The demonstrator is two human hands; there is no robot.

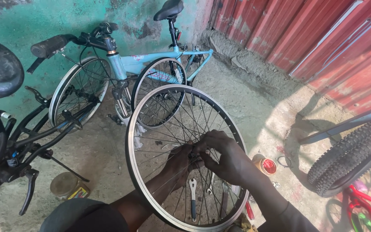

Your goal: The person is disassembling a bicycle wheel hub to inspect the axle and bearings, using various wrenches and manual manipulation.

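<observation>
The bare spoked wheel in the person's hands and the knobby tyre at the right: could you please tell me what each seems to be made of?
The bare spoked wheel looks like metal: its rim has a dark glossy face with a bright silvery edge, and its thin wire spokes catch the light. The knobby tyre looks like matt black rubber, going by its dull, blocky tread.

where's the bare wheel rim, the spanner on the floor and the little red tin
bare wheel rim (130, 129), head view, on the left side of the metal hoop
spanner (193, 198), head view, on its shaft, seen through the spokes
little red tin (269, 166), head view, on its red top
</observation>
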